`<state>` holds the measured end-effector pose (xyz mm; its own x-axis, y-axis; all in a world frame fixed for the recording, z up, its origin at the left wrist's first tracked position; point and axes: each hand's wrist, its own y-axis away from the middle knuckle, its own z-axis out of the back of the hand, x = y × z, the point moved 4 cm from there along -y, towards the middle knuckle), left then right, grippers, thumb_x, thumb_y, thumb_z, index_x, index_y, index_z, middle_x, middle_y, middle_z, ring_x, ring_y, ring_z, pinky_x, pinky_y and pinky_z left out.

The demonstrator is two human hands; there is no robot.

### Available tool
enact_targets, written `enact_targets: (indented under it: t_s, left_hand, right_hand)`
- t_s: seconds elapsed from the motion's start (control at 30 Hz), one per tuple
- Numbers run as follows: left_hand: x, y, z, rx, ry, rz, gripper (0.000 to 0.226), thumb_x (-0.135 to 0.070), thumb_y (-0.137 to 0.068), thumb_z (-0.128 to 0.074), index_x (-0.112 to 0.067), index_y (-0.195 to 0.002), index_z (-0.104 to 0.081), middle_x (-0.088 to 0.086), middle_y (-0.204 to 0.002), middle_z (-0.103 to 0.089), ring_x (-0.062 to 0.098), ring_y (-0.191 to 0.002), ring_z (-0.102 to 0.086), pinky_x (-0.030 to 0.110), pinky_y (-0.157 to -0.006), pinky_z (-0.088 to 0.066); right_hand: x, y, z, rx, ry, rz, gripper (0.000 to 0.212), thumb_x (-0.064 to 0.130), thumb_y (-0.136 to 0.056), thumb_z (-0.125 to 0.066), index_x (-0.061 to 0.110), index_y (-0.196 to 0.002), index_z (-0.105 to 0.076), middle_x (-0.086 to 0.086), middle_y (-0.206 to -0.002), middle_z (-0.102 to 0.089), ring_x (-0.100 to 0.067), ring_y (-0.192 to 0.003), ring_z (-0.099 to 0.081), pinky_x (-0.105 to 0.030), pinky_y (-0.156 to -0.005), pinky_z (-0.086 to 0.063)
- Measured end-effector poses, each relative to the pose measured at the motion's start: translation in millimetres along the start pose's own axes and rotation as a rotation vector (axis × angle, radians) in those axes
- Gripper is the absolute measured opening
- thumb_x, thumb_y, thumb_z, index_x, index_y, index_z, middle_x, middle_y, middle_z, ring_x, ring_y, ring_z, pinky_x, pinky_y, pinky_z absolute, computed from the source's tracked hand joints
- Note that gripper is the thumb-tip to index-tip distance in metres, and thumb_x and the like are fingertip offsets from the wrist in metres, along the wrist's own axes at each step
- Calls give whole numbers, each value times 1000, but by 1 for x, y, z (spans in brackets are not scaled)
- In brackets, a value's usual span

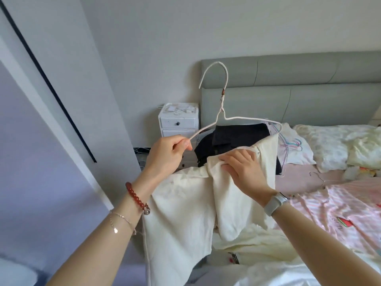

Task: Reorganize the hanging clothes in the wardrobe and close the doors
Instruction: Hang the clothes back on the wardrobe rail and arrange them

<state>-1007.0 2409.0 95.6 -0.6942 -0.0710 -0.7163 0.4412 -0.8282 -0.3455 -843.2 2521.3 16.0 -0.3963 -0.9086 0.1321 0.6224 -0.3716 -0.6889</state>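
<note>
**A:** Cream cotton-looking garment (185,203) is getting threaded onto the white wire hanger (221,112), right in front of the bed (329,193). The left hand (167,155) is pinching the hanger's near arm, probably to steady it.

**B:** Yep, and the right hand (243,168) is gripping a bunch of the cloth just below the hanger, I'd guess feeding a shoulder on. Small white drawer unit (178,120) is sitting beside the bed's headboard, drawers closed, so contents unknown. Wardrobe rail's not showing.
</note>
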Motion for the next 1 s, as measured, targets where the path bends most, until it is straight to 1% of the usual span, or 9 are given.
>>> enact_targets:
  t_s: [0.13,0.23,0.47,0.57,0.63,0.7,0.73,0.87,1.0]
  left_hand:
    - [24,18,-2,-97,-200,133,30,-23,-92,-50,-31,-65,-59,-12,-54,-55,8,-56,-50,24,-54,-35]
    - [49,31,-12,-126,-430,241,21,-22,-93,-46,-24,-81,-64,2,-77,-66,33,-78,-57,32,-62,-39]
    - [46,18,-22,-230,-684,173,23,-9,-90,-45,-17,-98,-65,17,-97,-66,44,-84,-59,39,-65,-41]
    - [39,3,-14,-314,-650,198,23,-11,-92,-43,-15,-98,-65,20,-99,-65,46,-86,-58,40,-66,-39]
    - [32,0,-9,-370,-614,166,23,-15,-94,-44,-15,-98,-66,19,-98,-65,45,-85,-58,40,-66,-40]
    - [24,5,-10,-362,-592,91,22,-19,-94,-46,-16,-97,-67,16,-96,-67,44,-83,-59,40,-66,-41]
    - [22,9,-11,-353,-580,62,21,-21,-94,-47,-17,-96,-68,14,-95,-67,42,-82,-59,40,-66,-42]
    - [22,20,-1,-335,-439,117,20,-27,-93,-51,-23,-91,-70,11,-79,-68,38,-77,-59,36,-65,-44]
    - [15,36,16,-241,-304,212,18,-28,-90,-55,-28,-87,-73,-5,-54,-54,26,-64,-48,30,-59,-34]
  right_hand:
    - [3,-10,7,-125,-156,37,15,-6,-80,-56,-1,-85,-69,-11,-78,-67,-31,-70,-61,-39,-60,-52]
    - [-6,-22,19,-203,-250,-40,21,-13,-79,-50,-5,-90,-66,-15,-79,-64,-33,-71,-60,-38,-62,-51]
    - [-9,-26,46,-247,-538,-25,27,9,-89,-38,-2,-90,-62,-6,-82,-54,-14,-76,-50,-17,-69,-39]
    - [-16,-1,27,182,-524,41,28,13,-88,-39,1,-89,-64,-12,-88,-64,-23,-83,-59,-25,-75,-43]
    - [-25,37,-6,679,-338,1,27,11,-91,-42,10,-99,-67,-4,-106,-66,-22,-100,-59,-27,-85,-42]
    - [-35,67,-27,927,-177,-73,30,16,-96,-40,22,-112,-64,6,-119,-61,-16,-112,-54,-25,-93,-38]
    - [-34,68,-26,887,-143,-89,30,20,-97,-40,25,-117,-61,8,-122,-59,-16,-113,-52,-26,-94,-38]
    - [12,27,-2,231,-232,107,27,21,-86,-57,14,-111,-64,-4,-100,-66,-28,-89,-61,-36,-72,-47]
    - [87,-1,-14,136,-254,254,39,29,-80,-65,10,-115,-62,-9,-104,-64,-30,-90,-60,-38,-71,-48]
